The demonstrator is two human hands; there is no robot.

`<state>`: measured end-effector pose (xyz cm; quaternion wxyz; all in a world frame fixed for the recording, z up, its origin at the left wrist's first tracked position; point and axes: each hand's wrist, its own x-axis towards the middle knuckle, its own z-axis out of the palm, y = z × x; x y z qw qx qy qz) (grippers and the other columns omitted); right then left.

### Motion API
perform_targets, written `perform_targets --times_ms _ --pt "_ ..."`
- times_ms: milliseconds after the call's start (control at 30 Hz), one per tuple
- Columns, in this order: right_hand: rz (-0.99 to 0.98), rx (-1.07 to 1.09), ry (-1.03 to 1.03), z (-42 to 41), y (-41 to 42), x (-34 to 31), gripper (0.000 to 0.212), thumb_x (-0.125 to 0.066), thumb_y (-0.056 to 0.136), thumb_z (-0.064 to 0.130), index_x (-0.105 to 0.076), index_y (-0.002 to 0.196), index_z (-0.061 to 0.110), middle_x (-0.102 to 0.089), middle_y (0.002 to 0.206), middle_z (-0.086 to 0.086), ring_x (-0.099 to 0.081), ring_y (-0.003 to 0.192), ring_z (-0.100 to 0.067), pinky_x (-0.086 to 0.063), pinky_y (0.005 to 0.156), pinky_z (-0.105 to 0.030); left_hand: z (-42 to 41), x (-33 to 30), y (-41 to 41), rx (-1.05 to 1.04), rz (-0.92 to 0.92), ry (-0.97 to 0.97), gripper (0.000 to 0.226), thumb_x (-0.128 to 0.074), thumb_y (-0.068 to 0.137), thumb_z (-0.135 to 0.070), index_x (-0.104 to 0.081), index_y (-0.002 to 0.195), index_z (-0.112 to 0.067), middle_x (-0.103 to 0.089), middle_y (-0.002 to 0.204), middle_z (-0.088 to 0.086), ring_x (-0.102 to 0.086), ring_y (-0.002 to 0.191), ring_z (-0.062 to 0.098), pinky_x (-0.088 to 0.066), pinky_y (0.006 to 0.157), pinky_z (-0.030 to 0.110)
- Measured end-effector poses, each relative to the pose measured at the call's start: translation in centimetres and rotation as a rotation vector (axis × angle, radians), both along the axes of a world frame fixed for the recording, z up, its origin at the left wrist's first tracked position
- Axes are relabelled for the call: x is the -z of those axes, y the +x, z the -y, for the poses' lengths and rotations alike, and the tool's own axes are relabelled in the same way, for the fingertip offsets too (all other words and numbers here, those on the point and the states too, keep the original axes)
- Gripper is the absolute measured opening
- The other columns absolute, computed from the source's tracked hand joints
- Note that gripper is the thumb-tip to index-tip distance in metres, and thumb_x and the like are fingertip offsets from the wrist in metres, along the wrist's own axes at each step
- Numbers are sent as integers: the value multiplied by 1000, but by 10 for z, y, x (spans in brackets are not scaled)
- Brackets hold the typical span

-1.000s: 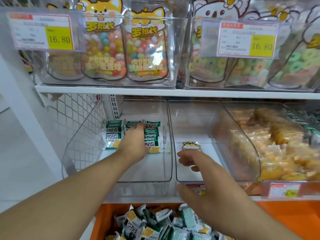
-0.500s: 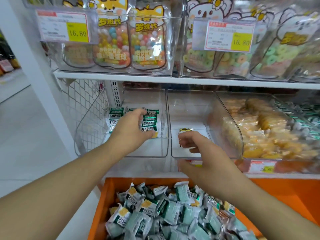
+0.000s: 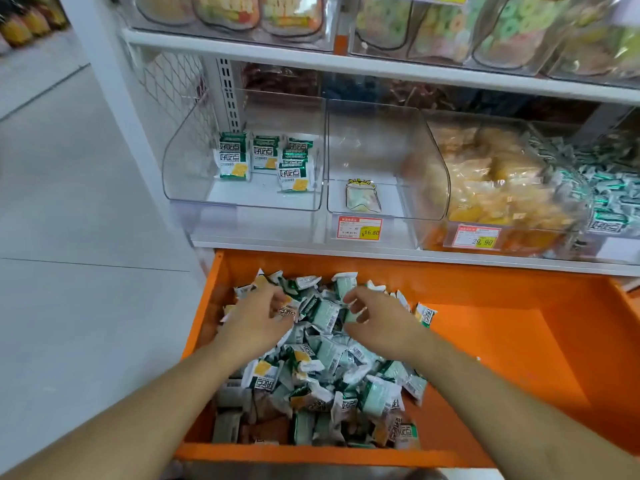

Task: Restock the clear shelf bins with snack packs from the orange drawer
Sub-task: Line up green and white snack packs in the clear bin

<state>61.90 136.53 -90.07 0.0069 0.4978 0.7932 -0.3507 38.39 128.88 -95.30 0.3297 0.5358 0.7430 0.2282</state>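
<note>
**Both hands down in the drawer, next grab pending**

I read both hands as reaching, not yet holding. Left hand (image 3: pixel 258 318) and right hand (image 3: pixel 375 315) lie on the snack packs (image 3: pixel 322 362) heaped in the orange drawer (image 3: pixel 512 327), fingers loosely curled; whether either has pinched a pack I cannot tell. Advice: scoop a few flat, same face up, for the left clear bin (image 3: pixel 194 157), where a handful stand. Packs: small, green-white, crinkly

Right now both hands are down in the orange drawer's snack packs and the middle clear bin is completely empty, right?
Not quite. The head view shows the middle clear bin holds one small pouch near its front. The rest stands: left hand and right hand are over the snack packs in the orange drawer.
</note>
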Motion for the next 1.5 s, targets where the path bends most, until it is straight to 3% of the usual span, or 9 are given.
perform_targets --times_ms 100,200,267,433,733,1000,1267,1333,1500 --pt "92 2 -36 -7 7 39 63 -68 98 28 -40 155 25 -47 144 -6 -63 86 -16 -51 70 -24 0 38 -10 -2 -44 -92 63 -73 94 -38 -49 150 -22 -54 137 -4 -54 113 9 -44 96 24" --pt "122 71 -22 -30 4 70 80 -69 96 37 -26 162 28 -34 156 -10 -61 111 -28 -50 91 -30 -20 62 -15 -7 -94 -108 67 -74 93 -40 -45 151 -21 -50 138 1 -54 121 18 -44 97 28" --pt "139 151 7 -48 -7 91 79 -68 95 45 -28 160 20 -41 151 -13 -50 130 -35 -47 106 -43 -38 73 -16 -33 -118 -122 68 -74 92 -37 -44 150 -18 -51 139 3 -52 126 23 -45 100 33" --pt "114 385 15 -77 -41 143 63 -64 91 61 -48 126 10 -67 103 -9 -63 104 -37 -53 96 -50 -68 95 -15 -31 -183 -129 68 -78 92 -29 -45 150 -19 -56 144 7 -58 126 27 -51 105 42" --pt "5 503 -25 -82 -40 155 60 -90 74 47 -49 112 25 -66 101 -1 -63 99 -29 -58 88 -47 -64 100 -19 -71 -111 -103 36 -80 90 -35 -65 121 -21 -58 122 1 -59 102 16 -45 86 25" --pt "-164 352 -146 -56 -33 105 55 -89 83 18 -52 123 29 -64 109 6 -69 72 -21 -49 47 -26 -44 45 -25 -180 218 -151 48 -79 92 -36 -62 134 -20 -65 134 5 -69 103 19 -62 86 39" --pt "-396 160 -233 -23 -11 -30 57 -74 82 -9 -68 116 36 -68 112 -15 -68 71 -20 -51 56 -34 -16 -57 -17 -292 634 -233 44 -78 92 -8 -61 133 -8 -64 123 21 -76 93 33 -62 60 31" --pt "-457 139 -214 -13 -8 -54 48 -74 88 0 -69 117 38 -66 119 -13 -73 84 -32 -62 70 -50 -11 -85 -14 -272 700 -221 38 -76 94 -7 -62 129 -3 -71 110 25 -77 90 34 -64 65 35" --pt "-532 89 -12 22 -11 -96 45 -79 94 19 -65 125 48 -59 89 -2 -69 80 -25 -56 62 -31 10 -135 -9 -236 670 -188 19 -76 93 -11 -73 111 -5 -70 118 23 -74 102 42 -65 83 46"
